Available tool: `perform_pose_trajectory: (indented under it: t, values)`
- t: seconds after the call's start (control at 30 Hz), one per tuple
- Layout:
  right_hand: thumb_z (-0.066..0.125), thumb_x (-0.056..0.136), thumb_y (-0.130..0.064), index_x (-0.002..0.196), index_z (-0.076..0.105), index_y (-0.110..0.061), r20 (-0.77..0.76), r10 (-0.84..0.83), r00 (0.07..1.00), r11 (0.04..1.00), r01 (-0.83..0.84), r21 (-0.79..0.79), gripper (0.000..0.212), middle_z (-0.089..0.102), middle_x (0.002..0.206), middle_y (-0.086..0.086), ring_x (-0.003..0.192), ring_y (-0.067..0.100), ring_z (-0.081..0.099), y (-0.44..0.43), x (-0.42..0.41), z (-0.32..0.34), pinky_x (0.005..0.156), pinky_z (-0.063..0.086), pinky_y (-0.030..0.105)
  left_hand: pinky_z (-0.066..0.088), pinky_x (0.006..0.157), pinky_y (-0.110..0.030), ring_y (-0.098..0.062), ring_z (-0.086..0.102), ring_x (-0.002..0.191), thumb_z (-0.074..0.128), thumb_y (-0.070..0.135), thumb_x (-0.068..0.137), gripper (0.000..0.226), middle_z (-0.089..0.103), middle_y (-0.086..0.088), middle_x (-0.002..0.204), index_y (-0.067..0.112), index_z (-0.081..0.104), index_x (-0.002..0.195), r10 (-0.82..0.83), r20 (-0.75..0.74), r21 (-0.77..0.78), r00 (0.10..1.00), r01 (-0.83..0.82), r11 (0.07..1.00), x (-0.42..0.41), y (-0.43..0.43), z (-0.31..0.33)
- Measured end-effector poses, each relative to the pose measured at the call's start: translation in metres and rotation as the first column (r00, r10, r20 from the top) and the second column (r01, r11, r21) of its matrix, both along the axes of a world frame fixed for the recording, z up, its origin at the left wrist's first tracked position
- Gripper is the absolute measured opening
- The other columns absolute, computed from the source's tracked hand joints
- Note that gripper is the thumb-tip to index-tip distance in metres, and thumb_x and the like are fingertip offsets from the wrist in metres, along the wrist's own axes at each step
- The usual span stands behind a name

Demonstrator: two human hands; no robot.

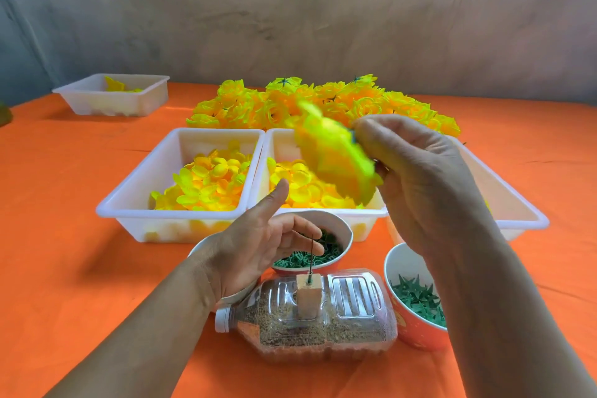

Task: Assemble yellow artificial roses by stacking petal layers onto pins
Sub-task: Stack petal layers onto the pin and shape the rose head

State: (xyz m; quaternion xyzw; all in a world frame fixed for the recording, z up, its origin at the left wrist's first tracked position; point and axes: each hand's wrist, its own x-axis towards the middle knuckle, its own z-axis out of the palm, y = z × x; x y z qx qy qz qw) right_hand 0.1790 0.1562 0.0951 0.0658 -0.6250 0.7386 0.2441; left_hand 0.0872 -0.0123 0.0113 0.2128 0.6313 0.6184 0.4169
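My right hand (416,171) is raised above the trays and pinches a yellow rose (332,155), which is blurred and turned towards the left. My left hand (258,245) hovers open, thumb up, just left of a thin dark pin (310,260). The pin stands bare and upright in a small wooden block (308,296) on a sand-filled plastic bottle (310,320) lying on its side. Two white trays (135,203) (365,218) behind hold loose yellow petal layers (206,184).
A heap of yellow roses (326,103) lies at the back of the orange table. A cup of green rings (326,255) and a cup of green calyx stars (416,300) flank the bottle. Another white tray (517,213) is at right, one more (113,94) far left.
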Motion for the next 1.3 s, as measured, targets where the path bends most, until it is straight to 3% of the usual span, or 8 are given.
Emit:
perform_pose_trajectory:
  t: [0.2,0.5,0.57,0.7,0.9,1.03,1.17,1.3]
  values:
    - [0.062,0.081,-0.012,0.076,0.063,-0.014,0.273,0.063,0.96,0.856,0.088,-0.51,0.006,0.056,0.063,0.001,0.059,0.012,0.051,0.016,-0.013,-0.035,0.065,0.039,0.026,0.035,0.101,-0.036,-0.021,0.065,0.108,0.041,0.075,0.081,0.077,0.071,-0.019,0.107,0.008,0.069,0.104,0.033,-0.031,-0.038,0.999,-0.034,0.999,0.003,-0.002,-0.002]
    - [0.06,0.07,-0.004,0.104,0.052,-0.009,0.284,0.324,0.902,0.723,-0.043,-0.689,0.036,0.054,0.076,0.013,0.057,0.016,0.056,0.013,-0.021,-0.071,0.056,0.047,0.024,0.045,0.099,-0.044,-0.03,0.071,0.094,0.064,0.052,0.067,0.056,0.073,-0.018,0.103,0.01,0.066,0.104,0.273,0.077,0.118,0.959,-0.281,0.952,0.006,0.019,0.021]
    - [0.062,0.067,-0.001,0.1,0.061,-0.003,0.249,0.343,0.906,0.746,-0.102,-0.658,0.032,0.062,0.08,0.015,0.059,0.017,0.06,0.011,-0.022,-0.074,0.052,0.05,0.022,0.053,0.088,-0.041,-0.028,0.071,0.084,0.069,0.048,0.062,0.061,0.072,-0.017,0.099,0.008,0.068,0.108,0.305,0.101,0.167,0.947,-0.318,0.933,0.007,0.023,0.023]
    - [0.076,0.064,-0.003,0.102,0.074,-0.005,0.21,0.309,0.928,0.855,-0.174,-0.489,0.039,0.072,0.104,0.017,0.083,0.021,0.07,0.009,-0.02,-0.077,0.07,0.059,0.031,0.058,0.068,-0.035,-0.026,0.072,0.077,0.071,0.039,0.062,0.046,0.073,-0.012,0.093,0.012,0.07,0.099,0.371,0.067,0.221,0.926,-0.376,0.9,0.005,0.027,0.024]
    - [0.075,0.073,0.005,0.094,0.078,-0.02,0.26,0.061,0.964,0.995,-0.038,-0.093,0.033,0.076,0.096,0.008,0.087,0.019,0.071,0.006,-0.018,-0.081,0.073,0.057,0.029,0.06,0.069,-0.039,-0.028,0.071,0.08,0.074,0.04,0.06,0.057,0.074,-0.016,0.101,0.008,0.069,0.106,0.437,-0.009,0.219,0.9,-0.424,0.879,0.004,0.029,0.026]
    - [0.072,0.081,0.003,0.084,0.078,-0.037,0.255,-0.137,0.957,0.975,0.084,0.208,0.041,0.076,0.09,-0.008,0.085,0.005,0.069,0.007,-0.014,-0.082,0.074,0.052,0.017,0.058,0.069,-0.038,-0.026,0.071,0.087,0.074,0.043,0.058,0.056,0.074,-0.013,0.103,0.012,0.071,0.105,0.443,-0.024,0.227,0.896,-0.426,0.876,0.008,0.029,0.029]
    - [0.079,0.076,-0.012,0.08,0.078,-0.038,0.208,-0.18,0.961,0.957,0.122,0.262,0.026,0.075,0.082,-0.011,0.078,0.001,0.067,0.005,-0.012,-0.08,0.07,0.051,0.014,0.058,0.062,-0.035,-0.02,0.072,0.082,0.072,0.047,0.058,0.051,0.075,-0.006,0.1,0.018,0.074,0.1,0.463,-0.015,0.273,0.886,-0.442,0.855,0.012,0.028,0.035]
    - [0.074,0.057,-0.02,0.071,0.078,-0.023,0.223,-0.222,0.949,0.971,0.193,0.144,0.014,0.073,0.072,0.005,0.065,0.007,0.06,0.005,-0.016,-0.079,0.059,0.051,0.016,0.056,0.08,-0.046,-0.024,0.07,0.084,0.07,0.045,0.063,0.047,0.073,-0.01,0.102,0.016,0.075,0.099,0.537,0.057,0.276,0.842,-0.53,0.802,0.01,0.027,0.035]
